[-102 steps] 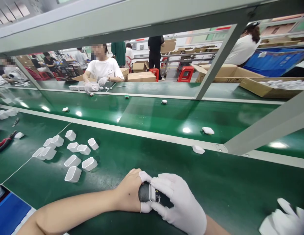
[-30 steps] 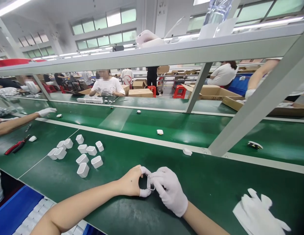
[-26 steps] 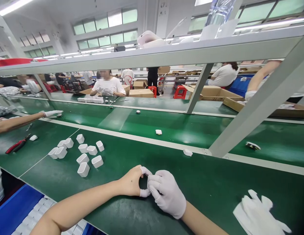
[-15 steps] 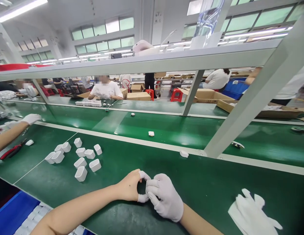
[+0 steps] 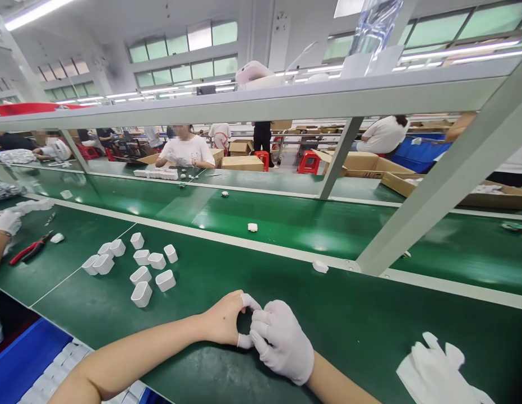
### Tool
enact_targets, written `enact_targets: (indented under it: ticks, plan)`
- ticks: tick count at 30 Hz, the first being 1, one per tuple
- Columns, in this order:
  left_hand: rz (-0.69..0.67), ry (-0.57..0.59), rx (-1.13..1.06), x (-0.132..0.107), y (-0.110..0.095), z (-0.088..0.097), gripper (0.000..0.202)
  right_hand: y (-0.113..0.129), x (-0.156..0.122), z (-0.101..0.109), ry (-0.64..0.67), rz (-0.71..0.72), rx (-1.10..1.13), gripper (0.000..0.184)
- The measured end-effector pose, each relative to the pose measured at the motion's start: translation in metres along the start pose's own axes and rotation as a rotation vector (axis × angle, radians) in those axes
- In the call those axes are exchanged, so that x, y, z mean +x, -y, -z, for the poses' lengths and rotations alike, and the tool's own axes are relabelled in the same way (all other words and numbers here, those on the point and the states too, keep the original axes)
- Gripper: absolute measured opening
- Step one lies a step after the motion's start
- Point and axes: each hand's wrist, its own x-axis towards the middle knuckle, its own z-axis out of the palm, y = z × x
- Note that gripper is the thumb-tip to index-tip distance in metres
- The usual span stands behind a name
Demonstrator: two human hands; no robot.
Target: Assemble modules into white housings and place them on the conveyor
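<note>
My left hand (image 5: 225,321), bare but for white covers on the thumb and fingertip, curves in a pinch against my right hand. My right hand (image 5: 283,343), in a white glove, has its fingers closed at the same spot. What they pinch is almost wholly hidden behind the gloved fingers. Left of my hands, several small white open cups (image 5: 142,294) lie in a loose group on the green worktop (image 5: 328,336). Over to the right lies a loose white glove (image 5: 439,370).
A conveyor belt (image 5: 286,221) carrying small white parts runs behind the worktop's pale rail. A slanted post (image 5: 437,168) rises at right. Pliers (image 5: 31,249) and a co-worker's gloved hand (image 5: 6,221) are at far left. A blue bin (image 5: 29,359) holds white pieces below.
My hands stay pinched together, nearly still. The co-worker's hand has drawn back left, and a white piece now shows on the belt there. Parts on the belt have shifted left.
</note>
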Motion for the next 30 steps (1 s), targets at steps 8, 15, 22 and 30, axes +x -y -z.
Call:
enact_targets:
  ticks: [8,15,22,30]
  plan:
    - [0.274,-0.255,-0.842,0.012,-0.012,0.006,0.037,-0.015,-0.017,0.007,-0.2,-0.577,0.305,0.039]
    - [0.361,-0.206,-1.273,0.008,-0.041,0.018,0.036,-0.015,-0.021,-0.004,-0.157,-0.53,0.288,0.053]
    - [0.491,-0.121,-1.54,0.004,-0.057,0.009,0.029,-0.015,-0.022,-0.002,-0.164,-0.542,0.418,0.048]
    - [0.153,-0.477,-0.3,0.005,-0.041,0.004,0.051,-0.004,-0.012,-0.002,-0.216,-1.066,1.154,0.054]
